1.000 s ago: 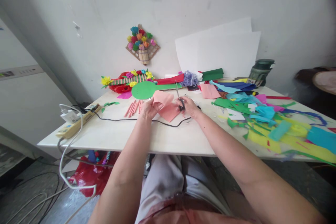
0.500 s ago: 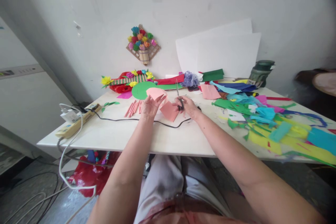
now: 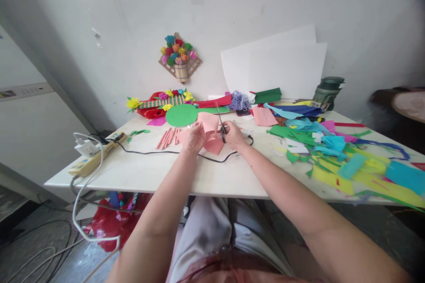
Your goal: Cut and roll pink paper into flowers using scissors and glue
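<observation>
My left hand pinches a piece of pink paper and holds it up over the white table. My right hand is closed on the black handles of a pair of scissors, whose blades point up at the paper's right edge. Another pink piece lies on the table under my hands. A black cable curves past just in front of them.
Several pink paper rolls lie left of my hands, and a green paper disc behind them. A power strip sits at the left edge. Coloured paper scraps cover the right side. White sheets lean on the wall.
My left hand has brought the pink paper back toward the scissors, and both hands have shifted slightly left. The scissors now meet the paper's edge.
</observation>
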Available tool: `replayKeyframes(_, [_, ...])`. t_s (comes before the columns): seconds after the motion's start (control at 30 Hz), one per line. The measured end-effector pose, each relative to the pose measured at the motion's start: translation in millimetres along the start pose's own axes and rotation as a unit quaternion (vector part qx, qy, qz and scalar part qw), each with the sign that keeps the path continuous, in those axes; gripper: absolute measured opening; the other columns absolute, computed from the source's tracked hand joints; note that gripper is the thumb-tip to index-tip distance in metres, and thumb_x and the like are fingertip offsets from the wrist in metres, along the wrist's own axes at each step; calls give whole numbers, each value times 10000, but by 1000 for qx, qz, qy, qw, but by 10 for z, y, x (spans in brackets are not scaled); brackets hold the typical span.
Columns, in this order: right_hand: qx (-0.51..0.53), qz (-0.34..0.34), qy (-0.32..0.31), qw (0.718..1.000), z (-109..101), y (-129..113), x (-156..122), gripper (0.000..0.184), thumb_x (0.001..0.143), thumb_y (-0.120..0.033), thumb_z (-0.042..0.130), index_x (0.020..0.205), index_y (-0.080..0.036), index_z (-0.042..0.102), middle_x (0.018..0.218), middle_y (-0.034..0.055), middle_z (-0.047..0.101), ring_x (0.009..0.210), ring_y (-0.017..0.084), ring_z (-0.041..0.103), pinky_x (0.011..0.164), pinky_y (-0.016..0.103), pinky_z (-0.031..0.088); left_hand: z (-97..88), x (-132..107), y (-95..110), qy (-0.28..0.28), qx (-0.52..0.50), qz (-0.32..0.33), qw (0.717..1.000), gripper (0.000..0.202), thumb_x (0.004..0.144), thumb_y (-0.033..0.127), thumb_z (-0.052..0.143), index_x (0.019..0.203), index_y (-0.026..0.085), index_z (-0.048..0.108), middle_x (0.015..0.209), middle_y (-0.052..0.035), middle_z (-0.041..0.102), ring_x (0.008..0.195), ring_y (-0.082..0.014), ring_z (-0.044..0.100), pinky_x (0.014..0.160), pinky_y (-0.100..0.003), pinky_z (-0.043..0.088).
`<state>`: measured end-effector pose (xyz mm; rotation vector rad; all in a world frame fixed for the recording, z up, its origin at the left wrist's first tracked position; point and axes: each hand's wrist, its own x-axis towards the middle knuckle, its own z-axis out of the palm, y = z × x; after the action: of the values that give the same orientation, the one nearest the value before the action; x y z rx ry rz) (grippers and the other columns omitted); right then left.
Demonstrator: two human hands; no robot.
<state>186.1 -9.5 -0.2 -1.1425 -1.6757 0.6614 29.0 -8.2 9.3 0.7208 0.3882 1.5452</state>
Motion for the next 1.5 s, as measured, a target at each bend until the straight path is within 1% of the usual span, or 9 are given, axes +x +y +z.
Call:
replayKeyframes(0.2, [-171, 7, 78, 982, -16, -103, -42, 334, 698, -243, 613, 1024, -214, 549, 838, 40, 697, 813, 217, 640, 668, 293, 452, 12, -8, 6, 4, 0, -8, 1000, 130, 781, 56, 534, 748, 180, 556, 712, 28, 651, 708, -84, 633, 805, -244, 499])
replayKeyframes(0.37, [-238, 10, 98, 966, -39, -120, -50, 314, 757, -279, 533, 1064, -223, 560, 840, 47, 700, 804, 230, 636, 639, 285, 422, 41, -16, 17, 16, -8, -16, 1000, 145, 764, 37, 508, 736, 161, 577, 677, 6, 653, 663, -82, 630, 759, -208, 502])
replayKeyframes(0.5, [-282, -23, 93, 955, -78, -104, -51, 324, 781, -300, 513, 1095, -238, 562, 848, 44, 704, 797, 224, 634, 634, 275, 396, 16, -14, 34, 48, 13, -46, 998, 16, 771, 160, 577, 772, 164, 592, 635, -5, 636, 663, -137, 651, 781, -315, 536])
replayKeyframes(0.67, [-332, -74, 76, 937, -102, -97, -63, 298, 822, -336, 471, 1084, -241, 576, 811, 40, 701, 771, 218, 633, 619, 270, 375, -40, 9, 47, 80, 39, -57, 994, 210, 764, 336, 629, 903, 180, 605, 723, -10, 668, 731, -163, 666, 833, -396, 531])
replayKeyframes(0.77, [-337, -103, 61, 934, -100, -100, -76, 277, 834, -322, 456, 1067, -244, 583, 815, 35, 702, 770, 208, 633, 612, 264, 368, -82, 34, 11, 91, 78, -52, 991, 226, 729, 263, 670, 919, 154, 617, 791, -35, 689, 723, -159, 664, 787, -338, 546])
replayKeyframes(0.93, [-322, -98, 56, 940, -108, -79, -63, 288, 798, -294, 508, 1074, -246, 579, 801, 23, 697, 754, 197, 624, 623, 260, 378, -165, 85, -62, 53, 98, -27, 993, 209, 696, 73, 657, 897, 114, 621, 836, -66, 696, 760, -160, 670, 790, -290, 540])
replayKeyframes(1.17, [-302, -39, 104, 947, -159, -46, -18, 314, 778, -281, 525, 1085, -241, 577, 793, 30, 684, 750, 208, 617, 622, 267, 385, -140, 77, -61, 31, 85, -22, 996, 223, 759, 51, 598, 967, 129, 619, 928, -75, 698, 833, -160, 669, 849, -310, 530])
replayKeyframes(1.37, [-289, 10, 119, 950, -180, -33, 6, 325, 785, -283, 522, 1101, -232, 573, 817, 55, 691, 756, 225, 620, 631, 282, 388, -51, 43, -40, 97, 57, -28, 993, 176, 771, 14, 561, 883, 132, 628, 815, -44, 700, 800, -141, 673, 878, -281, 514])
replayKeyframes(1.5, [-262, 32, 146, 954, -198, 22, 47, 371, 785, -386, 553, 1118, -223, 558, 874, 72, 695, 812, 252, 628, 659, 305, 411, -53, 54, -39, 85, 38, -7, 996, 220, 767, 27, 586, 946, 146, 634, 889, -45, 707, 857, -136, 668, 909, -271, 494])
